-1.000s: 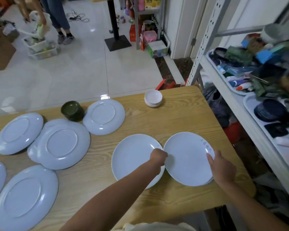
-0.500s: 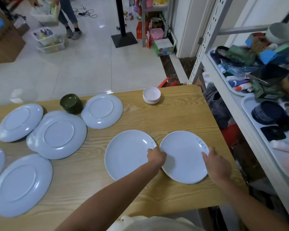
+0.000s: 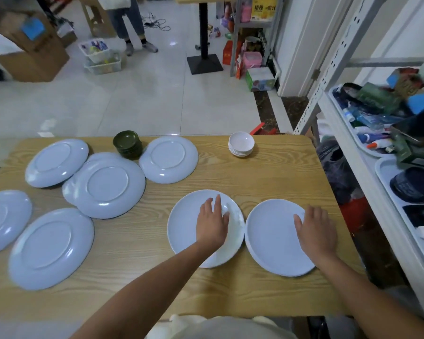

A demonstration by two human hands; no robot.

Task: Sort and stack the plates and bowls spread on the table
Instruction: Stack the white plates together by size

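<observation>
I found my left hand (image 3: 212,222) lying flat, fingers spread and gripping nothing, on the right half of a white plate (image 3: 201,226) at the near centre of the desk (image 3: 267,172). My right hand (image 3: 315,231) lay likewise open and flat on the right part of a second white plate (image 3: 273,237), at 3 o'clock from the first; the two rims touched or very nearly so. I judged the palms were pressed down to steady or slide the pair, since flat plates offer no edge to lift until drawn to the desk's border or tilted. At 9 to 11 o'clock five larger blue-grey plates lay bottom-up: one (image 3: 50,248) near the left front, one (image 3: 3,221) cut by the left frame edge, one (image 3: 107,184) overlapping another beneath it, one (image 3: 56,162) behind, and one (image 3: 169,159) farther right. A stack of green bowls (image 3: 127,144) stood at 11 o'clock and a stack of white bowls (image 3: 241,144) at 12 o'clock, both already sorted. In my judgement the plates remained unstacked.
</observation>
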